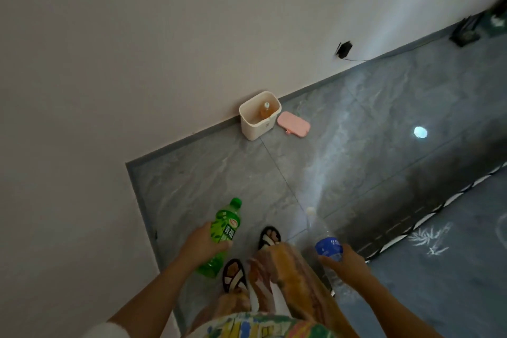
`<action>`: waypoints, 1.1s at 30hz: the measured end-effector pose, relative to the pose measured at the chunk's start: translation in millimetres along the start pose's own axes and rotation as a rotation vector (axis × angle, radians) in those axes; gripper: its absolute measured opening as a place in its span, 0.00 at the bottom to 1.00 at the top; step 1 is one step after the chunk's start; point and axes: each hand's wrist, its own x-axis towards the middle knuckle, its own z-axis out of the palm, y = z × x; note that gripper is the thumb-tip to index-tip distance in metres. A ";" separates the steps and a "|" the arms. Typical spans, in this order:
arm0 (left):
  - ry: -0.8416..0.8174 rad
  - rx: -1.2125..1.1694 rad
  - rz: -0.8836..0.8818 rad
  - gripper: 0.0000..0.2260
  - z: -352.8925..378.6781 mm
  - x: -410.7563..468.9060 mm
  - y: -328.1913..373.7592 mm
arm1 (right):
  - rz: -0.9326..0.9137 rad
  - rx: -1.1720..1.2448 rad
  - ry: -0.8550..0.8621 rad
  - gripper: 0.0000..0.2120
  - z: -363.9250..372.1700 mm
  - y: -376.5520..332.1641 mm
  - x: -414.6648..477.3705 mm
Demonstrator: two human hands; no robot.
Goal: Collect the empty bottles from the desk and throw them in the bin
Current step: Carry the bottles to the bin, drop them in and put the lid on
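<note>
My left hand [202,245] grips a green plastic bottle [222,228] around its middle, cap pointing up and away. My right hand [346,260] holds a clear bottle with a blue label [326,245]; its pale cap points forward. Ahead on the floor, against the wall, stands a small cream bin [257,124] with no lid on it. Inside it an orange-tinted bottle [265,110] stands upright. Both hands are low, well short of the bin.
A pink lid [293,121] lies flat on the grey tiles right of the bin. My sandalled feet [270,236] are between my hands. A dark patterned rug [444,255] spreads on the right. A wall socket with a cable [344,49] sits further along the wall.
</note>
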 end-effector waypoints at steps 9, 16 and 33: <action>-0.033 0.015 0.052 0.29 -31.6 124.4 127.7 | 0.128 0.074 -0.008 0.28 -77.2 -52.2 99.0; 0.000 -0.257 -0.180 0.11 -54.5 204.5 195.4 | -0.001 0.032 -0.061 0.31 -160.3 -143.4 182.4; -0.115 -0.654 -0.505 0.17 -116.5 460.3 255.8 | 0.111 0.416 -0.364 0.33 -180.1 -360.0 409.6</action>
